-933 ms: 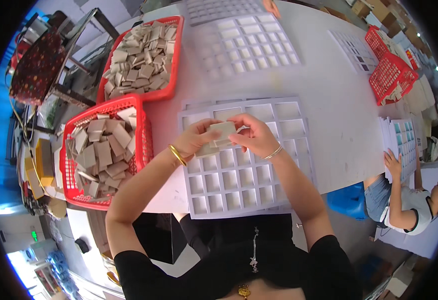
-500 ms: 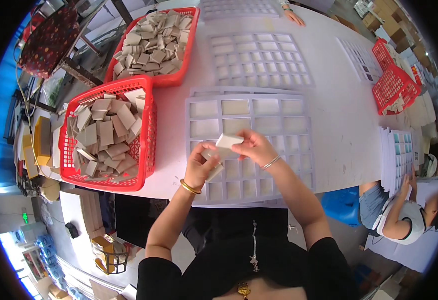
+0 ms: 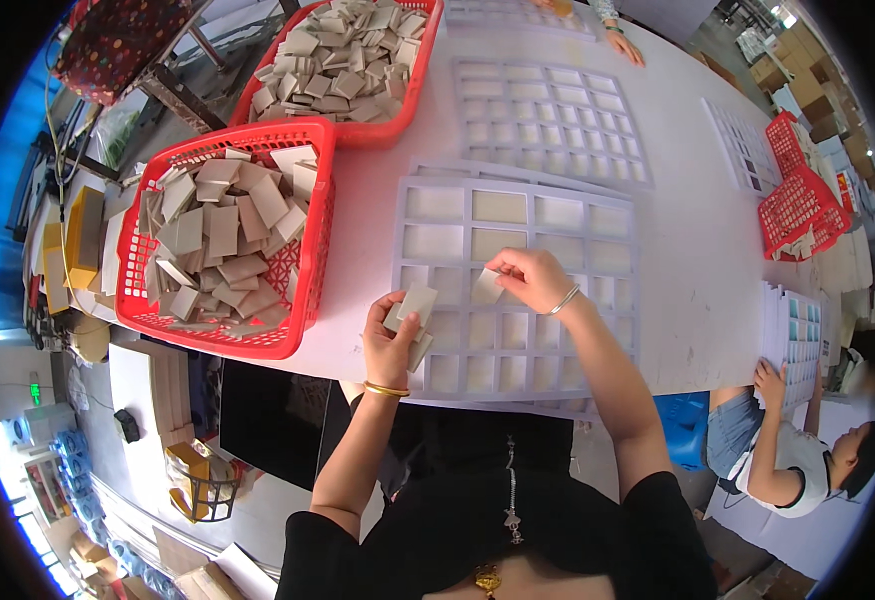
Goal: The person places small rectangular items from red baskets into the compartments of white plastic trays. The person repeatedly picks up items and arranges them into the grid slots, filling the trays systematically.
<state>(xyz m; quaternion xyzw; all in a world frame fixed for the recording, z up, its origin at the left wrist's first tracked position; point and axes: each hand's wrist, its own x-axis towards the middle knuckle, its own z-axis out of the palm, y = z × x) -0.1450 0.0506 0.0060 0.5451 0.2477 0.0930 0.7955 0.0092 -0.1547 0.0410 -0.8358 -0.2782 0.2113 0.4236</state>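
Note:
My left hand (image 3: 388, 340) is closed around a few flat off-white rectangular tiles (image 3: 418, 302), held over the left part of a white compartment tray (image 3: 468, 306). To its right, my right hand (image 3: 536, 280) pinches a single off-white tile (image 3: 488, 287) between thumb and fingers. That tile is tilted and sits at one of the small compartments; whether it touches the bottom I cannot tell. Two wider compartments in the second column from the left hold cream pieces (image 3: 499, 207). Under this tray lies at least one more, its edge showing at the back.
A red plastic basket (image 3: 326, 200) of loose tiles stands at my left, with another red basket (image 3: 425, 70) behind it. Another compartment tray (image 3: 548, 118) lies farther back. Red baskets (image 3: 803, 215) stand at the right, where a seated person (image 3: 793, 460) holds upright trays. Another person's hand (image 3: 626, 47) rests at the far edge.
My hands have moved apart. The right hand has taken one tile away from the left and lowered it to a compartment. The whole view has shifted slightly.

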